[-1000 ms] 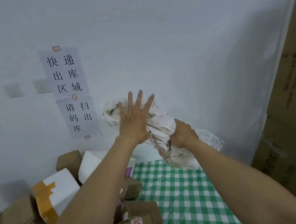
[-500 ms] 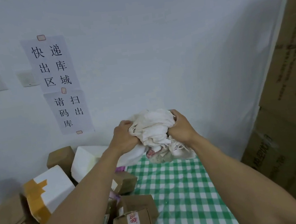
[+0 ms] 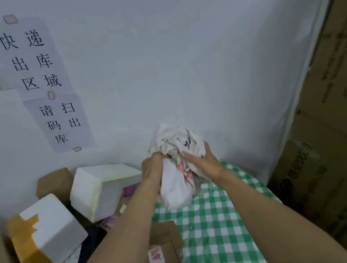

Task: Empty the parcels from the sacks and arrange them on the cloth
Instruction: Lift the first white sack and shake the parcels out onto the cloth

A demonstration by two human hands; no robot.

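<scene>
The left hand (image 3: 152, 168) and the right hand (image 3: 204, 162) both grip tightly one crumpled white woven sack (image 3: 177, 187), fingers curled into its middle. Below the grip lies the green-and-white checked cloth (image 3: 216, 226). Left of the grip is a pile of foam and cardboard parcels (image 3: 47, 229).

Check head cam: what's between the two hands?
The crumpled white sack, gripped by the left hand and right hand from either side. Head view.

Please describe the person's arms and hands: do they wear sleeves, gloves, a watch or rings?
Both hands are bare: the left hand and the right hand wear no gloves. The left forearm and right forearm are uncovered, with no sleeve, watch or bracelet. No ring shows.
</scene>
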